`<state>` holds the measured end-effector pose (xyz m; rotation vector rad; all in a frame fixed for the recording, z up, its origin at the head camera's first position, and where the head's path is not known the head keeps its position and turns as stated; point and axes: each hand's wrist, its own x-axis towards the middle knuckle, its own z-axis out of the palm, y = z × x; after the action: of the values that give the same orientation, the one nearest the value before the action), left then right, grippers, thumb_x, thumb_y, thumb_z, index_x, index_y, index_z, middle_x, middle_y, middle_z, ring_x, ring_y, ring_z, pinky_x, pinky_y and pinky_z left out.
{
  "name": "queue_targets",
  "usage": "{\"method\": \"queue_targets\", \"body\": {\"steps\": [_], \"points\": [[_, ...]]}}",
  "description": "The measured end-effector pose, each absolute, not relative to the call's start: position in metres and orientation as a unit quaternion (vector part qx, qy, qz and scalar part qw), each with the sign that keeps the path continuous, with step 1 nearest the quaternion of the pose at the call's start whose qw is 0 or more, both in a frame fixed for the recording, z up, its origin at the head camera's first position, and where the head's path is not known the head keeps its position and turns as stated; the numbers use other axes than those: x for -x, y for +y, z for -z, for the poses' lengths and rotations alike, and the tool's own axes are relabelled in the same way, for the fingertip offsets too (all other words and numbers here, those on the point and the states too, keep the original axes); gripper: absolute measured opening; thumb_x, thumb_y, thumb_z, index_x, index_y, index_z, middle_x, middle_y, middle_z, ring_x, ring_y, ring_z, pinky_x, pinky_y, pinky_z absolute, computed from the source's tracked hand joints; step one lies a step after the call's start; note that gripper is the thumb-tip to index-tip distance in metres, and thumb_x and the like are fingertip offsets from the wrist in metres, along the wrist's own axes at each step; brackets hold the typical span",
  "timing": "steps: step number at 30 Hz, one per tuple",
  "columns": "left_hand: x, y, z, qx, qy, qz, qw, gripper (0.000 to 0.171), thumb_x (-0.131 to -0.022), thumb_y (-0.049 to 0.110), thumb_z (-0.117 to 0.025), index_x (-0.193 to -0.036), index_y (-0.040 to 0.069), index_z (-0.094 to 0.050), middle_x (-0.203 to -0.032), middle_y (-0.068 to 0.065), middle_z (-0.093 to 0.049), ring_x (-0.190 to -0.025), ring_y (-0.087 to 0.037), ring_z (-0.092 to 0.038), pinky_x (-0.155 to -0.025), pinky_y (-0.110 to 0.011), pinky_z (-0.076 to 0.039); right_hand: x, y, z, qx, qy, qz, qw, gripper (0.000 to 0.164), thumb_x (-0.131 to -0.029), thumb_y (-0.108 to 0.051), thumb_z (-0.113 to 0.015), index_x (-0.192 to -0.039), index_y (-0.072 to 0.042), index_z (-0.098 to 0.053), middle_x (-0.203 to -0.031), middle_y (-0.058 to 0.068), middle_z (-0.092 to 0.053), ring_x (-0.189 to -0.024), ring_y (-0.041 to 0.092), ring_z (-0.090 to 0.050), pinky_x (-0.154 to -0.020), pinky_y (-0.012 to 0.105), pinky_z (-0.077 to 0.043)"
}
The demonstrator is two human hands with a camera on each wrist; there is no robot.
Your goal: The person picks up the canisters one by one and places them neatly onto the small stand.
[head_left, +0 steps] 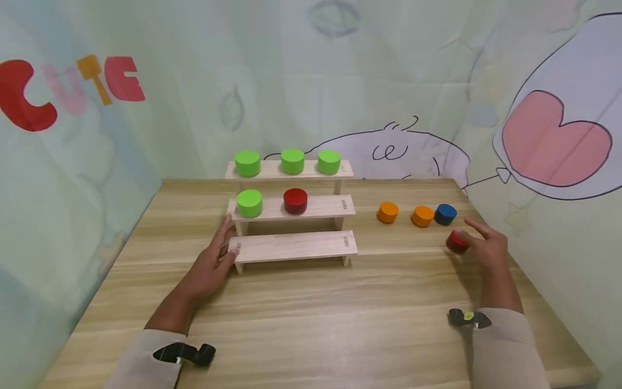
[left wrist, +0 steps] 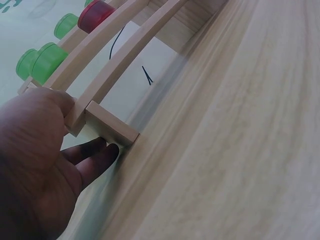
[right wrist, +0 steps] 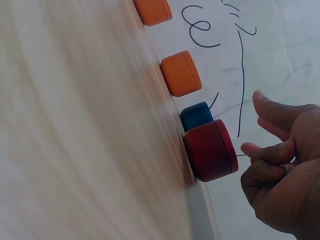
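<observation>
My left hand (head_left: 211,270) holds the left end of a three-step wooden stand (head_left: 291,247). Its thumb lies over the lowest step and other fingers reach beside the leg (left wrist: 112,122). Over on the right, my right hand (head_left: 488,251) hovers at a red round tin (head_left: 457,241) standing on the table. A small gap shows between the fingertips and the red tin's lid (right wrist: 227,146) in the right wrist view. On the stand, three green round tins (head_left: 292,161) line the top step. The middle step carries a green tin (head_left: 249,203) and a red tin (head_left: 295,201).
Two orange tins (head_left: 387,212) and a blue tin (head_left: 445,214) stand on the wood-grain table (head_left: 311,319), right of the stand. Behind the table hangs a pale printed curtain (head_left: 194,124). The table's right edge runs close beside my right hand.
</observation>
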<state>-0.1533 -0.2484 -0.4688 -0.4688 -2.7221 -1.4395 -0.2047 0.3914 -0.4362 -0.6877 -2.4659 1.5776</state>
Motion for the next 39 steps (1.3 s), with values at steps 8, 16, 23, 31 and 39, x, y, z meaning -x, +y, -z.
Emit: {"method": "queue_targets", "body": {"steps": [8,16,23,31,39], "points": [[0.159,-0.247,0.467,0.163,-0.87,0.465,0.01,0.083,-0.117,0.014,-0.046,-0.177,0.032,0.01,-0.177,-0.033,-0.024,-0.152,-0.054,-0.048,-0.117,-0.064,-0.047,0.195,0.398,0.437,0.235,-0.827,-0.508,0.047,0.067,-0.104,-0.034,-0.077,-0.163,-0.018,-0.05,-0.179,0.01,-0.033,-0.17,0.035,-0.023,-0.138,0.055,-0.027],[0.158,-0.244,0.467,0.163,-0.871,0.464,0.012,0.083,-0.118,0.014,-0.045,-0.177,0.032,0.01,-0.177,-0.032,-0.024,-0.151,-0.054,-0.048,-0.117,-0.063,-0.047,0.195,0.406,0.446,0.223,-0.85,-0.476,0.016,0.071,-0.104,-0.034,-0.077,-0.166,-0.02,-0.044,-0.18,0.014,-0.029,-0.169,0.046,-0.02,-0.134,0.067,-0.028],[0.155,-0.246,0.468,0.148,-0.871,0.468,0.007,0.083,-0.118,0.015,-0.045,-0.176,0.037,0.01,-0.178,-0.03,-0.024,-0.153,-0.053,-0.046,-0.119,-0.062,-0.045,0.201,0.41,0.453,0.211,-0.875,-0.435,-0.006,0.072,-0.104,-0.035,-0.077,-0.166,-0.014,-0.046,-0.177,0.025,-0.032,-0.164,0.055,-0.024,-0.13,0.075,-0.027],[0.153,-0.248,0.467,0.148,-0.872,0.466,0.006,0.083,-0.118,0.017,-0.045,-0.176,0.038,0.011,-0.178,-0.031,-0.025,-0.154,-0.052,-0.046,-0.119,-0.062,-0.046,0.201,0.407,0.454,0.18,-0.889,-0.421,-0.001,0.069,-0.103,-0.03,-0.08,-0.161,-0.008,-0.05,-0.171,0.03,-0.041,-0.157,0.055,-0.032,-0.128,0.07,-0.033],[0.153,-0.248,0.466,0.146,-0.874,0.463,0.004,0.084,-0.118,0.018,-0.046,-0.175,0.039,0.011,-0.179,-0.028,-0.025,-0.155,-0.05,-0.046,-0.119,-0.062,-0.046,0.202,0.406,0.455,0.194,-0.889,-0.415,0.0,0.068,-0.103,-0.03,-0.079,-0.162,-0.015,-0.048,-0.171,0.029,-0.04,-0.156,0.054,-0.033,-0.125,0.066,-0.039]]}}
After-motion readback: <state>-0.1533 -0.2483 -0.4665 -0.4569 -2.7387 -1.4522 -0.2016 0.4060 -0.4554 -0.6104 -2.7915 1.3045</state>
